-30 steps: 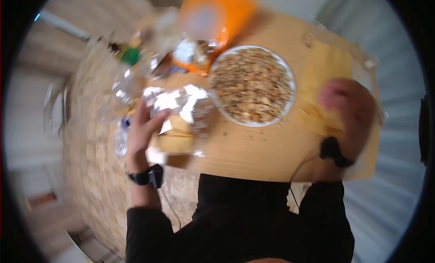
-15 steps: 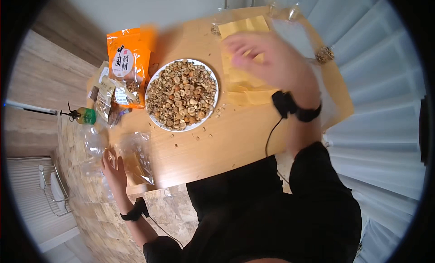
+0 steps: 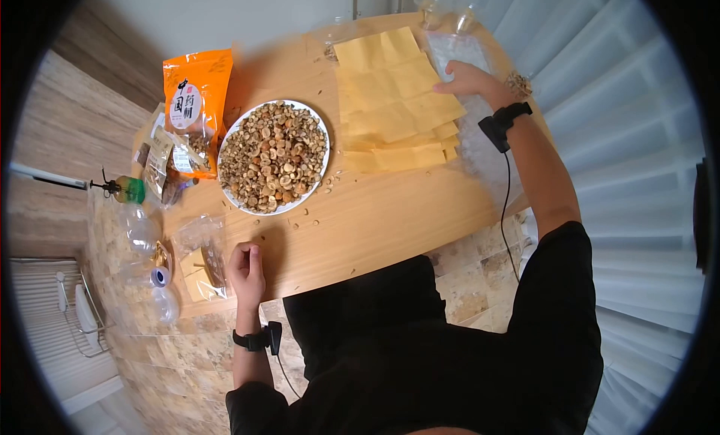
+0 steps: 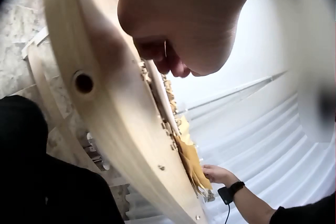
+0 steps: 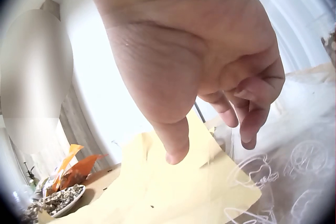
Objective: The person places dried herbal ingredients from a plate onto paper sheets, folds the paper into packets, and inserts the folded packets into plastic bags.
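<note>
Grip of the right hand [image 3: 472, 79] is open, thumb reaching down and fingers loosely bent, at the right edge of the yellow paper [image 3: 394, 97]; whether the thumb touches it is hard to tell. That paper lies on the counter [image 3: 390, 210] between the plate [image 3: 326, 165] of dried pieces [image 3: 276, 157] and some clear plastic [image 3: 484, 142], partly hidden beneath the right arm. Grip of the left hand [image 3: 247, 272] is loosely curled with nothing visible in it, just beside a clear bag [image 3: 201, 266]; its palm is hidden. Left of the plate, an orange bag [image 3: 199, 79] is partly covered by smaller packets [image 3: 159, 161], their print too small to read.
</note>
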Motion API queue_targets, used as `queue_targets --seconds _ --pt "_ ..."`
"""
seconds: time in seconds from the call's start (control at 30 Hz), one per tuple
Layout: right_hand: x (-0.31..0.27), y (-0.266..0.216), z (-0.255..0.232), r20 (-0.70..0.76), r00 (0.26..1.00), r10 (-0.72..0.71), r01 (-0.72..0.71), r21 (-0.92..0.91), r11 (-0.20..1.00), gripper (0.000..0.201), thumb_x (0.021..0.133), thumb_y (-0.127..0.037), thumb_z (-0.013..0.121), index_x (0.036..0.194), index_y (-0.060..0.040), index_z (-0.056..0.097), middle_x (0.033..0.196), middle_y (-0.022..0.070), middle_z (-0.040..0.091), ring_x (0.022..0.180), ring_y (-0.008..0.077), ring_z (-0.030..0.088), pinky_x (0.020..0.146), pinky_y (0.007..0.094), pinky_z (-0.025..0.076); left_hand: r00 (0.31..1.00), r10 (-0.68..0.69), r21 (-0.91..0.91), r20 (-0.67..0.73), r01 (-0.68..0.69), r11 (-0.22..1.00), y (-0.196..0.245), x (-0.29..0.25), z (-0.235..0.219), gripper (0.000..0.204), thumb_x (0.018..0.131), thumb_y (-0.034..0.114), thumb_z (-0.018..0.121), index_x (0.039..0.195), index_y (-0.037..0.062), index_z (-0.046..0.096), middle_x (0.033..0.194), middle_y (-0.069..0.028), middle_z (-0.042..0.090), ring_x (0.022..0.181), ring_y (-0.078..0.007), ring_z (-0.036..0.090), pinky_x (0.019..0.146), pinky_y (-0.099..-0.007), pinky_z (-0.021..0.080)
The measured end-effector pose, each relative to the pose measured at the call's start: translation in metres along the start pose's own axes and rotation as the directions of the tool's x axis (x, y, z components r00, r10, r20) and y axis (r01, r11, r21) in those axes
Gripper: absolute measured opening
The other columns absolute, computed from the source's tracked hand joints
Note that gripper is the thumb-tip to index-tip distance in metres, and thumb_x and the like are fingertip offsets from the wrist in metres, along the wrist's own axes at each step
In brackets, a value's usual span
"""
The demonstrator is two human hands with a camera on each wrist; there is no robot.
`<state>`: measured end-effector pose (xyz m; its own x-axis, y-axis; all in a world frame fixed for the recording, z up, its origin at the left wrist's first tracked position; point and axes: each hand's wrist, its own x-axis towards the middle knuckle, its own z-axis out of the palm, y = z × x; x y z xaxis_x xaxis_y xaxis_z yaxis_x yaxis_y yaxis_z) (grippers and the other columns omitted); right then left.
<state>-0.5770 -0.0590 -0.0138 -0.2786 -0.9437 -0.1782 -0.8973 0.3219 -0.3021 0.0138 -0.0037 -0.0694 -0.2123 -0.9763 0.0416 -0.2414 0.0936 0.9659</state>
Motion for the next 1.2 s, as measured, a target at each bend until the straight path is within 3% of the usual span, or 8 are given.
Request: queue_targets --seconds 0.13,0.3,0.4,0.57,0.67,0.8,1.0,1.2 --pt "0.010 -0.001 0.005 0.030 0.997 -0.070 0.068 0.086 0.994 0.059 0.070 -0.038 0.078 0.109 0.0012 0.056 0.104 0.0192 0.062 0.096 0.0280 0.058 0.081 0.0353 0.045 0.998 -0.024 -0.079 -0.064 0.019 0.997 -0.009 -0.001 0.004 0.016 0.098 0.011 0.049 0.084 0.0036 0.054 0.073 0.0022 0.049 0.068 -0.0052 0.042 0.062 -0.0196 0.034" --pt "0.015 -0.013 -0.005 0.048 0.999 0.016 -0.027 0.257 0.966 0.048 0.070 -0.026 0.079 0.104 0.0025 0.059 0.094 0.0125 0.065 0.080 0.0213 0.061 0.074 0.0298 0.046 0.994 0.030 0.124 -0.100 -0.017 0.992 -0.010 -0.002 0.006 0.026 0.098 0.013 0.049 0.074 0.0026 0.050 0.066 0.0024 0.046 0.061 -0.0040 0.037 0.055 -0.0208 0.030" --pt "0.015 -0.015 -0.020 0.192 0.980 0.058 -0.147 0.489 0.860 0.036 0.074 -0.025 0.075 0.095 0.0027 0.065 0.084 0.0086 0.066 0.079 0.0140 0.063 0.064 0.0267 0.048 0.992 0.010 0.133 -0.127 0.007 0.991 -0.012 -0.003 0.005 0.026 0.098 0.013 0.049 0.074 0.0023 0.050 0.065 0.0027 0.045 0.061 -0.0035 0.036 0.054 -0.0205 0.030" --pt "-0.008 -0.039 -0.043 0.122 0.983 -0.140 -0.037 0.866 0.498 0.032 0.083 -0.019 0.067 0.109 -0.0001 0.062 0.092 0.0053 0.065 0.081 0.0099 0.062 0.068 0.0236 0.048 0.987 0.014 0.113 -0.162 0.004 0.994 -0.008 -0.004 0.006 0.024 0.097 0.012 0.050 0.076 0.0020 0.050 0.065 0.0036 0.044 0.060 -0.0029 0.035 0.053 -0.0200 0.028" --pt "-0.043 -0.068 -0.056 0.002 0.999 -0.040 0.011 0.953 0.304 0.033 0.085 -0.017 0.062 0.115 -0.0009 0.059 0.095 0.0045 0.065 0.082 0.0105 0.061 0.071 0.0235 0.048 0.989 -0.010 0.071 -0.149 0.021 0.997 -0.009 -0.002 0.006 0.022 0.097 0.012 0.051 0.077 0.0022 0.050 0.066 0.0045 0.045 0.060 -0.0023 0.035 0.053 -0.0196 0.028" --pt "-0.097 -0.104 -0.064 0.019 0.995 -0.097 0.018 0.932 0.361 0.032 0.087 -0.017 0.059 0.114 0.0000 0.059 0.097 0.0036 0.064 0.086 0.0107 0.061 0.074 0.0236 0.047 0.993 -0.060 -0.033 -0.104 0.057 0.998 0.004 0.000 0.006 0.019 0.096 0.010 0.052 0.079 0.0022 0.052 0.069 0.0058 0.047 0.062 -0.0015 0.036 0.055 -0.0184 0.029" --pt "-0.172 -0.123 -0.023 -0.093 0.995 -0.033 0.097 0.838 0.538 0.032 0.085 -0.017 0.059 0.111 0.0010 0.058 0.101 0.0036 0.063 0.090 0.0109 0.059 0.078 0.0244 0.047 0.870 -0.144 -0.468 0.471 0.385 0.795 0.079 0.008 0.049 0.050 0.101 0.042 0.034 0.128 0.0026 0.047 0.107 -0.0098 0.063 0.095 -0.0174 0.062 0.073 -0.0251 0.045" --pt "-0.237 -0.143 0.036 0.117 0.993 -0.003 -0.113 0.960 0.258 0.047 0.084 -0.020 0.061 0.124 0.0009 0.050 0.112 0.0090 0.061 0.099 0.0178 0.060 0.086 0.0287 0.048 0.818 -0.139 -0.443 0.558 0.436 0.783 0.081 0.026 0.096 0.032 0.098 0.019 0.048 0.125 0.0003 0.050 0.104 -0.0054 0.063 0.093 -0.0081 0.058 0.077 -0.0233 0.046"
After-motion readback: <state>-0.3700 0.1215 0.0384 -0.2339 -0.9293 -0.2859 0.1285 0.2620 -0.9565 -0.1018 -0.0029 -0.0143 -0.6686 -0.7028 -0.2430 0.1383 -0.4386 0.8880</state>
